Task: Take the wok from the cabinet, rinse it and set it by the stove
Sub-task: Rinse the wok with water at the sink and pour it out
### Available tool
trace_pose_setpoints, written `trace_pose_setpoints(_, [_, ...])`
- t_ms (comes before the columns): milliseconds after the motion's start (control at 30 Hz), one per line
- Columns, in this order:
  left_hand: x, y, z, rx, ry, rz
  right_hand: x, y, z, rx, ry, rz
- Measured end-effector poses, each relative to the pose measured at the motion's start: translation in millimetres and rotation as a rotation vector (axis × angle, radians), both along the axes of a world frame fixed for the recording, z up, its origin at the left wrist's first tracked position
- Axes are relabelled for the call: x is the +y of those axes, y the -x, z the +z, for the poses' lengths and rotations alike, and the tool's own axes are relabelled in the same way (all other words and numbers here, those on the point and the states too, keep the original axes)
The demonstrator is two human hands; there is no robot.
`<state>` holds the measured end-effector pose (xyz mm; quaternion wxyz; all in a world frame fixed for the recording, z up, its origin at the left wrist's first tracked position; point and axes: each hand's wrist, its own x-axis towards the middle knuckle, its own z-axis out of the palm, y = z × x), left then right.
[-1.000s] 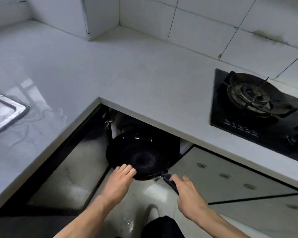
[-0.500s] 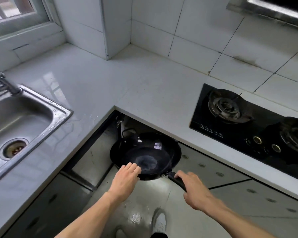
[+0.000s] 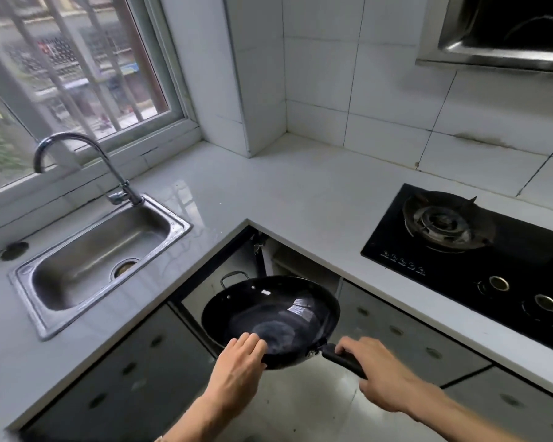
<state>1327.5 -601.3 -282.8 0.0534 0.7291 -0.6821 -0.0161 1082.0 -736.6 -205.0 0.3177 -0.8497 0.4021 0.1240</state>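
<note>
Nearest, the right hand (image 3: pixel 377 374) wraps its fingers round the black handle (image 3: pixel 342 360) of the wok (image 3: pixel 270 317), a firm closed grip as far as the view shows. The left hand (image 3: pixel 237 366) lies at the near rim with its fingers fairly straight over the edge onto the inner wall; whether the thumb hooks underneath is hidden, so it reads as steadying more than clamping. The wok hangs in the air, level, in front of the open corner cabinet (image 3: pixel 268 253) and below the edge of the countertop (image 3: pixel 268 183), touching neither. Its inside looks dark and dry, with a dull grey patch at the bottom and a small loop handle on the far side.

So the first step appears done: the wok is out of the cabinet. The rinse is not begun. Further off to the left, the steel sink (image 3: pixel 173 218) sits in the counter with its basin bare down to the drain, and no water runs from the curved faucet (image 3: pixel 77 148). To the right, further back, the black gas stove (image 3: pixel 460 260) waits, with bare white counter between it and the corner, a likely resting place. By my judgement roughly a third is finished: carrying to the sink, rinsing and setting down remain.
</note>
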Motion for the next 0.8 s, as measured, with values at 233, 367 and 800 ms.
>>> trace_pose_setpoints(233, [20.2,9.0,46.9,-0.048,0.188,0.091,-6.7,9.7,34.9,-0.134,0.117,0.139])
trace_pose_setpoints(367, [20.7,-8.4,73.5,-0.061,0.285,0.153,-21.2,-16.1,52.5,-0.231,0.182,0.211])
trace_pose_setpoints(800, [37.2,-162.4,83.4,-0.044,0.423,0.358,-38.7,-206.8,62.3,-0.31,0.276,0.399])
